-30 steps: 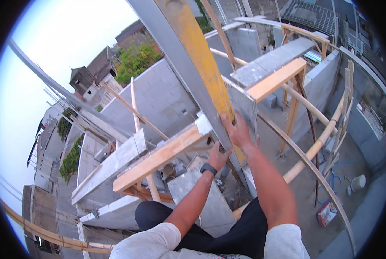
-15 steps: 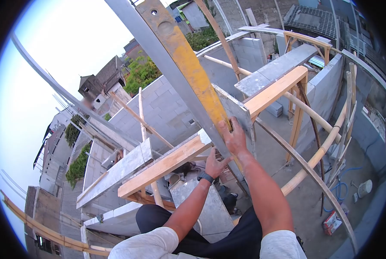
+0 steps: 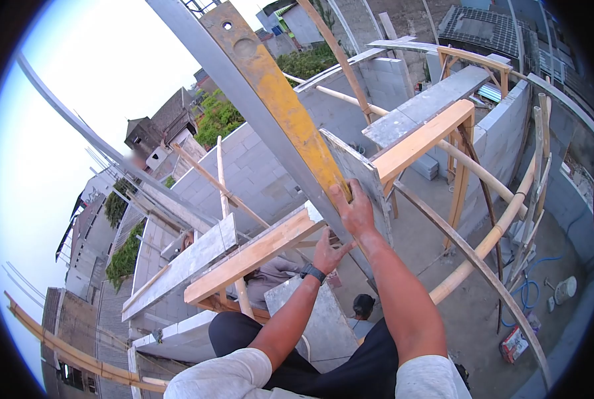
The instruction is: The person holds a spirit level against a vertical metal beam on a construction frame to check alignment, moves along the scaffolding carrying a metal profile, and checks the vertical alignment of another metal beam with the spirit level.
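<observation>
A long, scuffed yellow spirit level (image 3: 280, 93) stands steeply slanted in view, its face lying along a grey straight bar (image 3: 243, 93). My right hand (image 3: 356, 211) is closed around the level's lower end, thumb on its near face. Lower down, my left hand (image 3: 328, 254), with a dark watch on its wrist, grips the lower part of the grey bar between spread thumb and fingers; the fingertips are partly hidden. Just right of my right hand is an upright grey-smeared board (image 3: 360, 176). A wooden beam (image 3: 253, 253) reaches toward my left hand.
Wooden trestles carry grey planks (image 3: 436, 103) on the right and a plank (image 3: 184, 266) on the left. Bamboo poles (image 3: 483, 249) cross at right. Below are a person in a dark cap (image 3: 363, 304), a bucket (image 3: 565, 290) and a blue hose (image 3: 526, 292). Block walls (image 3: 250, 156) stand around.
The tops of the level and bar have shifted slightly left in view. Both hands keep their holds. The capped person below shows more clearly, and another person's clothing appears under the beam.
</observation>
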`<action>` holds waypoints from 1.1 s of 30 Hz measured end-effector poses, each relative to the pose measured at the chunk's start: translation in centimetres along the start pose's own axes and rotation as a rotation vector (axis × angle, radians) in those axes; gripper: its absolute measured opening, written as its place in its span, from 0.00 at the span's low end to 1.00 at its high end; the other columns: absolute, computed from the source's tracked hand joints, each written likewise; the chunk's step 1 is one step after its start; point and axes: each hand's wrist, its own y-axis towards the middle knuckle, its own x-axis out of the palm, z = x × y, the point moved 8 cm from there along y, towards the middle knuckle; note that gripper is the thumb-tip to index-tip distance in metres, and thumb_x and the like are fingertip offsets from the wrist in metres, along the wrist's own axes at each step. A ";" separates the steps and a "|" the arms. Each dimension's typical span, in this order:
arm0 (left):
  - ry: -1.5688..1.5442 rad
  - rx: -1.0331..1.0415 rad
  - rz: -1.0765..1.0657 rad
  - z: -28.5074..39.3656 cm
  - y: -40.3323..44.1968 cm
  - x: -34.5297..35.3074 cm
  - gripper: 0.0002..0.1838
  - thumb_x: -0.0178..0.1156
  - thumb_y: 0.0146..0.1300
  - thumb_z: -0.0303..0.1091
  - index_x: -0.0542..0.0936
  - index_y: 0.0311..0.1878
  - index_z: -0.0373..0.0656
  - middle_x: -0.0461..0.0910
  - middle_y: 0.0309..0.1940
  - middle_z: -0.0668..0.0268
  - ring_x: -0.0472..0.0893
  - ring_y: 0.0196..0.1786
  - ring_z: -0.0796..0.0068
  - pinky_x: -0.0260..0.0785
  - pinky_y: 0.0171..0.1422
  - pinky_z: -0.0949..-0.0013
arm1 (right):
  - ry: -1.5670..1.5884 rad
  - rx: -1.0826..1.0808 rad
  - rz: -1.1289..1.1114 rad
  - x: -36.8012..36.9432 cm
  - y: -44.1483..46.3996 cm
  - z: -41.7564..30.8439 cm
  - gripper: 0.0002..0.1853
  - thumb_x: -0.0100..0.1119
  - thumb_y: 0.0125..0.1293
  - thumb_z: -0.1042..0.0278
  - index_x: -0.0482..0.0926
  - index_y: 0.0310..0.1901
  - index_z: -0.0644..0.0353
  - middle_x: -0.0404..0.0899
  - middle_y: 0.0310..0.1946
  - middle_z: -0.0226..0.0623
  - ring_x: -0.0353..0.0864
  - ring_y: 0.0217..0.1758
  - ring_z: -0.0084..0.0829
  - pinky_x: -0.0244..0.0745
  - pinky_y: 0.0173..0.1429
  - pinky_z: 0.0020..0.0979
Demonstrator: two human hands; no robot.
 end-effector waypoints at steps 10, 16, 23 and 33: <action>-0.009 -0.039 -0.018 -0.5 -0.1 0.1 0.39 0.78 0.52 0.47 0.70 0.60 0.35 0.82 0.52 0.53 0.82 0.56 0.62 0.73 0.60 0.60 | 0.006 0.046 -0.056 0.3 0.0 0.1 0.32 0.56 0.68 0.36 0.75 0.51 0.63 0.82 0.42 0.53 0.82 0.47 0.49 0.73 0.53 0.42; -0.021 0.029 -0.033 -1.8 0.4 0.4 0.33 0.73 0.57 0.39 0.72 0.62 0.36 0.83 0.51 0.53 0.84 0.52 0.60 0.75 0.59 0.59 | -0.030 0.005 -0.055 0.7 0.4 1.3 0.33 0.60 0.66 0.37 0.76 0.52 0.65 0.82 0.45 0.57 0.82 0.50 0.53 0.74 0.53 0.44; -0.014 0.022 -0.048 -0.5 0.5 0.8 0.25 0.73 0.58 0.40 0.77 0.54 0.36 0.84 0.47 0.50 0.85 0.50 0.57 0.75 0.55 0.59 | -0.242 -0.051 0.007 -1.0 -0.4 -0.4 0.28 0.60 0.68 0.41 0.82 0.47 0.66 0.85 0.39 0.48 0.84 0.42 0.44 0.75 0.49 0.41; -0.054 -0.062 -0.081 -0.3 0.6 2.1 0.39 0.76 0.51 0.47 0.73 0.62 0.37 0.80 0.52 0.47 0.81 0.54 0.52 0.72 0.60 0.57 | -0.557 -0.362 0.212 -5.5 -2.3 -2.4 0.20 0.59 0.73 0.53 0.79 0.52 0.64 0.82 0.46 0.43 0.81 0.46 0.37 0.76 0.53 0.39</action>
